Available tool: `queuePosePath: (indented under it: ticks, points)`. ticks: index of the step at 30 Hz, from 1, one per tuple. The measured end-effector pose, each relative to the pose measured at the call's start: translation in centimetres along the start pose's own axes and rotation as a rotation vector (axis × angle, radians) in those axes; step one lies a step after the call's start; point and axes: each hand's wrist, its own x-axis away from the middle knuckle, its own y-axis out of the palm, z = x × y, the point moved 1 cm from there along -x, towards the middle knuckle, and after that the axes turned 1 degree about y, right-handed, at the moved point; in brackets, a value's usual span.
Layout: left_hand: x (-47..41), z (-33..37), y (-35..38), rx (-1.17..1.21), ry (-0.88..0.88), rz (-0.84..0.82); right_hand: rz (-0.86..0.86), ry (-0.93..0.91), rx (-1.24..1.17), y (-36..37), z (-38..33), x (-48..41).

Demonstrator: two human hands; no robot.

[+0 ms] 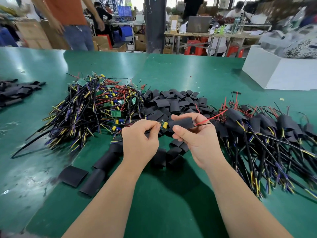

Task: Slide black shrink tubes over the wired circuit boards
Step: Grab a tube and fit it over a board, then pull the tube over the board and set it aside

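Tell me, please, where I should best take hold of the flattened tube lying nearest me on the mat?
Probably pinch the flattened tube by its left edge, coming from the left: it lies flat on the mat, that side is free, while round tubes crowd its right.

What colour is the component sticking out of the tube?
The component is yellow; head view.

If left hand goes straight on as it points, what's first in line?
Likely the black shrink tube held by the right hand; the left hand pinches the circuit board at its mouth. Depth unclear.
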Motion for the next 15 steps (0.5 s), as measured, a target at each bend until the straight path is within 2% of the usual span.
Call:
queuePosePath:
  ticks: [7,12,15]
  points:
    - [-0.19,-0.22,-0.06,0.071,-0.094,-0.073,-0.059,-0.038,0.067,-0.71,-0.51,-0.17]
    - [-0.24,-0.26,-0.05,0.101,-0.138,-0.044,-0.017,-0.072,0.029,-0.27,-0.09,-0.17]
    - [-0.24,-0.29,-0.04,0.128,-0.184,-0.031,-0.007,-0.101,0.097,-0.14,-0.01,-0.18]
